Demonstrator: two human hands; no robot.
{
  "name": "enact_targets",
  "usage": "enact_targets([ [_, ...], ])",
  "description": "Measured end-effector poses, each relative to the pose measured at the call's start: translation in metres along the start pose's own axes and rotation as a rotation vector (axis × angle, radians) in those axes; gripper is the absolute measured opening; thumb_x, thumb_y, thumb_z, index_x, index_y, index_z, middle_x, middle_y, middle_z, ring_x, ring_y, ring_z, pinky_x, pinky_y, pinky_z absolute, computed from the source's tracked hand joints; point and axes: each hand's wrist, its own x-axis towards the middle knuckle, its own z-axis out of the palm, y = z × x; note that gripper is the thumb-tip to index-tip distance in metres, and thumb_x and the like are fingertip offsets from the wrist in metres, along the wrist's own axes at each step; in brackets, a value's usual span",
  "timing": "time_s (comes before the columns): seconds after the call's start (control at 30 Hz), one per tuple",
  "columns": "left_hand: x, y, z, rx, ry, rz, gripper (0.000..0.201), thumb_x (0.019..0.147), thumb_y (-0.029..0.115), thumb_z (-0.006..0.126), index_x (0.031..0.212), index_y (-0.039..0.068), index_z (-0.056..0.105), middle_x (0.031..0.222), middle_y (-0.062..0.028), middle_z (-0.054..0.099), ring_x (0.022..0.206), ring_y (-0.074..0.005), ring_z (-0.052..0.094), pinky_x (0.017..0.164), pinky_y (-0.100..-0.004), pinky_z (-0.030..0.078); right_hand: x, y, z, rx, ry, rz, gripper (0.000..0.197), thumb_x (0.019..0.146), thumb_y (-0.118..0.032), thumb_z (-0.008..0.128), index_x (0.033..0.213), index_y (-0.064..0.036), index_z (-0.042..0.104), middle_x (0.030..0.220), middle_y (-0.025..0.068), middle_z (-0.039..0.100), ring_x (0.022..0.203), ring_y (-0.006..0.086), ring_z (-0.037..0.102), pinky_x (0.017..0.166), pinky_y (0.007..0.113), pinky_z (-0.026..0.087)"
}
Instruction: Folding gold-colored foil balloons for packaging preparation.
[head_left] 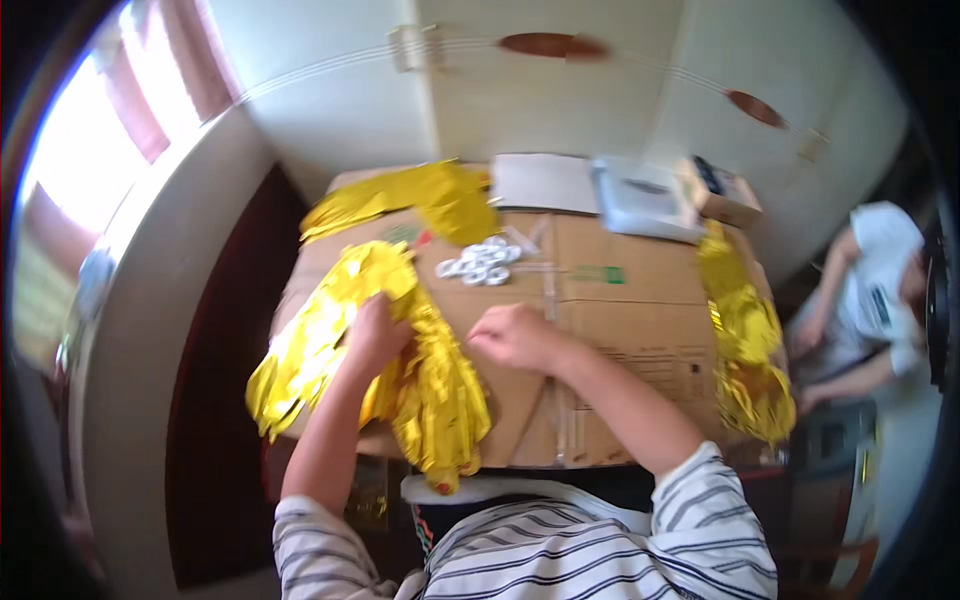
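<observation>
A crumpled heap of shiny gold foil [330, 330], which looks like flat foil balloons, lies at the left of the cardboard-covered table. Part of it hangs over the near edge. My left hand [378, 335] is closed on the gold foil, its fingertips partly hidden among the folds. To the right of the heap, my right hand [515, 335] is raised above the cardboard [640, 320] with thumb and fingers pinched together. Whatever it may hold is too small to make out. Beyond the hands sits a small pile of white rings or rolls [482, 262].
More gold foil lies flat at the far left [400, 195] and bunched along the right edge [745, 330]. At the back are a white sheet [545, 183], a clear plastic pack [645, 200] and a small box [722, 190]. Another person [880, 270] sits at the right.
</observation>
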Motion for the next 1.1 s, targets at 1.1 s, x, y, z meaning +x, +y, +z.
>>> enact_targets([
  [1.1,0.035,0.012,-0.004,0.147,0.125,0.0,0.039,0.079,0.017,0.069,0.114,0.0,0.065,0.1,-0.024,0.067,0.098,-0.0407,0.067,0.085,-0.0472,0.054,0.108,0.028,0.087,-0.342,0.201,-0.174,0.009,0.086,-0.014,0.06,0.086,-0.0092,0.068,0.098,0.0101,0.061,0.098,0.0305,0.059,0.091,0.044,0.046],
])
